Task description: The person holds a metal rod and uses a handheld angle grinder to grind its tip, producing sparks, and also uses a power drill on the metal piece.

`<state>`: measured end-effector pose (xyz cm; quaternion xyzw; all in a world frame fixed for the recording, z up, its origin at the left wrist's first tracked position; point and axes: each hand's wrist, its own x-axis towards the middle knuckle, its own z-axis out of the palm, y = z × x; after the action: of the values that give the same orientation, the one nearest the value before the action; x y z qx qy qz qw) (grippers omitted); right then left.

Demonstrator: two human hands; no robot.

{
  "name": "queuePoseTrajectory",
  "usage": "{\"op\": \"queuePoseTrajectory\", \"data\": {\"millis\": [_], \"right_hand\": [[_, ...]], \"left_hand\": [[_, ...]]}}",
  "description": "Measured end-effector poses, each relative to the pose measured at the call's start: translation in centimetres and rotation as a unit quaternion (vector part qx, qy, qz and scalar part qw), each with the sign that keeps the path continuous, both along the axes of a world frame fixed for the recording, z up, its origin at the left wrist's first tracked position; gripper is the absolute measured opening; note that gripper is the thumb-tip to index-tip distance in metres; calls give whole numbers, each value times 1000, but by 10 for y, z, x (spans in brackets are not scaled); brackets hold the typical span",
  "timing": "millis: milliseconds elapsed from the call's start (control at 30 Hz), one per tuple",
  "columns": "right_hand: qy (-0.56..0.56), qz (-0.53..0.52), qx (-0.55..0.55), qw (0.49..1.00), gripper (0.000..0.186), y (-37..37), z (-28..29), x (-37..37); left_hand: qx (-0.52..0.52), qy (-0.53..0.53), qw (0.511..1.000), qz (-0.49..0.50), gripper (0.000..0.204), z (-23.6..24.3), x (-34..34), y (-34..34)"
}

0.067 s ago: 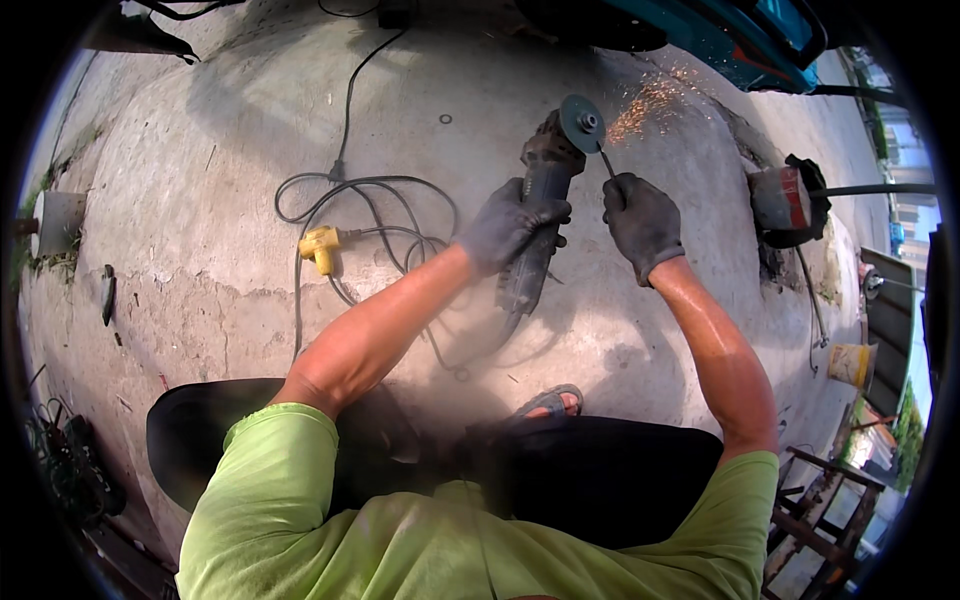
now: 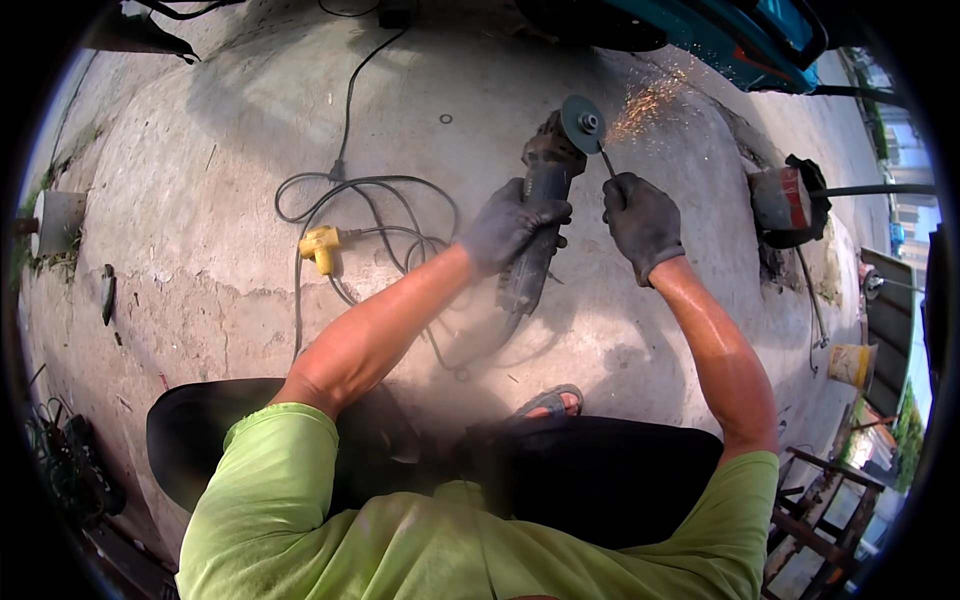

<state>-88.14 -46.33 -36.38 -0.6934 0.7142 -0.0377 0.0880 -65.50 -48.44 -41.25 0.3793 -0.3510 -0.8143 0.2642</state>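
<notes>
The left grip point(image 2: 505, 230), a hand in a dark glove, is wrapped around the body of an angle grinder point(image 2: 547, 182) in the upper middle of the frame. The right grip point(image 2: 642, 222), gloved alike and just right of it, is clenched on a thin rod point(image 2: 607, 162) that points up and left toward the grinder's disc point(image 2: 574, 108). The rod's tip seems to meet the lower right edge of the disc, though it is too small to be sure of the contact. Orange sparks point(image 2: 645, 108) spread to the right of the disc, below a teal machine point(image 2: 735, 40) at the upper right of the frame.

Left of centre, a dark cable point(image 2: 348, 115) runs down from the top and loops over the concrete floor point(image 2: 240, 140), near a yellow connector point(image 2: 320, 242). A red and white container point(image 2: 779, 198) stands at the right of the frame, with a yellow and white bucket point(image 2: 850, 366) lower down. A sandalled foot point(image 2: 569, 401) shows at lower centre.
</notes>
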Motion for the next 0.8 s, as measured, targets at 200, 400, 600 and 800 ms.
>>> {"op": "queuePoseTrajectory", "data": {"millis": [200, 400, 600, 800], "right_hand": [[-16, -28, 15, 999, 25, -3, -4, 1], [-16, 7, 17, 1000, 28, 3, -2, 7], [-249, -26, 49, 967, 32, 5, 17, 14], [-338, -126, 65, 930, 33, 3, 18, 16]], "left_hand": [[11, 15, 1000, 5, 58, -10, -3, 1], [8, 9, 1000, 19, 57, -8, -3, 1], [-14, 11, 1000, 22, 59, -2, 0, -4], [-12, 37, 998, 52, 55, -1, 3, -4]]}}
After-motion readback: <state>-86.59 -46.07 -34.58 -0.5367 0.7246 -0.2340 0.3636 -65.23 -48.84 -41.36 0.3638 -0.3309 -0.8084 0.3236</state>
